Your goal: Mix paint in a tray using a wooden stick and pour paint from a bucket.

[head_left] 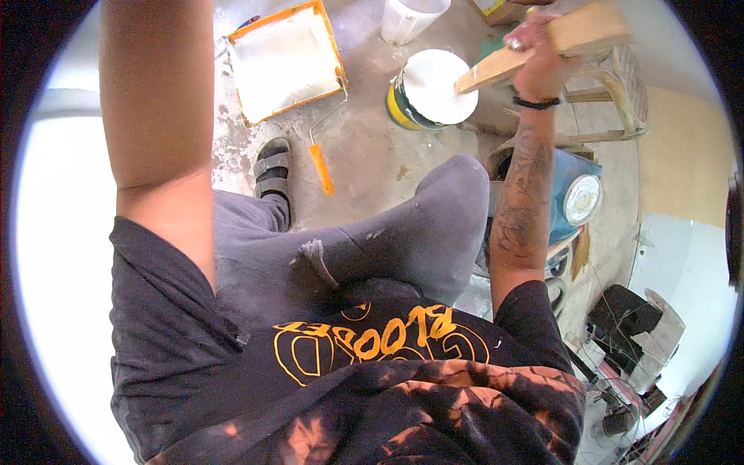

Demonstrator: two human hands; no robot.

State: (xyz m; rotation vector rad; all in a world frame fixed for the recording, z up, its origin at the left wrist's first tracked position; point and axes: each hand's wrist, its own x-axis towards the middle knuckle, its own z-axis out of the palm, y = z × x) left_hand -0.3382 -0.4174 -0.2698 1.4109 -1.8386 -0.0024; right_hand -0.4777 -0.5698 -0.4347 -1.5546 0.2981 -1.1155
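Observation:
My right hand (539, 58) is at the upper right, with its fingers closed around a pale wooden bar (597, 29) that slants down to the left. The bar's lower end hangs over an open yellow-green paint bucket (434, 85) filled with white paint. A black band circles that wrist. My left forearm (155, 85) rises at the upper left and leaves the picture at the top edge, so the left hand is hidden. My bent knee in grey trousers (442, 209) sits between the two arms.
An orange paint tray (339, 66) with white paint lies on the stained concrete floor, and an orange-handled roller (321, 167) is beside it. My foot in a grey sandal (273, 167) stands near the tray. A white bucket (407, 17), a wooden stool (620, 93) and a blue container (570, 182) stand to the right.

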